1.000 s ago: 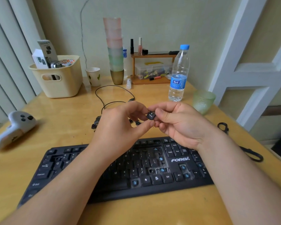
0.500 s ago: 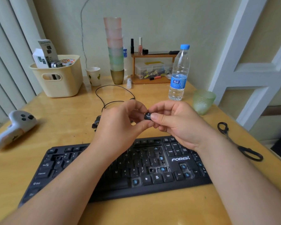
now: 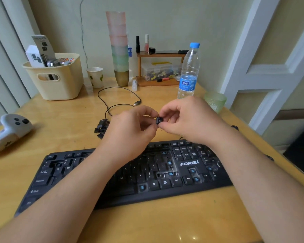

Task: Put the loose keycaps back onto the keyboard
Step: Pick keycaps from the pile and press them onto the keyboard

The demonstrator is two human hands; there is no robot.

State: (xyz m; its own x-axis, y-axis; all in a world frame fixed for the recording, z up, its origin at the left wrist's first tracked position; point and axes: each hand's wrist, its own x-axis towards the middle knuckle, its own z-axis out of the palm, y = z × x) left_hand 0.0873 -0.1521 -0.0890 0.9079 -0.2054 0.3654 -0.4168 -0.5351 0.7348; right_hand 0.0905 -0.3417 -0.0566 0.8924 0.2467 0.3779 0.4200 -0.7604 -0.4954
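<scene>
Head view: at frame center, above the keyboard [image 3: 130,176], both hands lift one keycap [image 3: 159,120] clear of the desk, probably to read its legend and pick the matching bare socket. The right hand [image 3: 188,120] pinches it between thumb and curled forefinger. The left hand [image 3: 130,127] has its fingers curled, fingertips at the cap's near edge. The loose keycaps [image 3: 100,128] lie heaped left of center, just behind the keyboard.
</scene>
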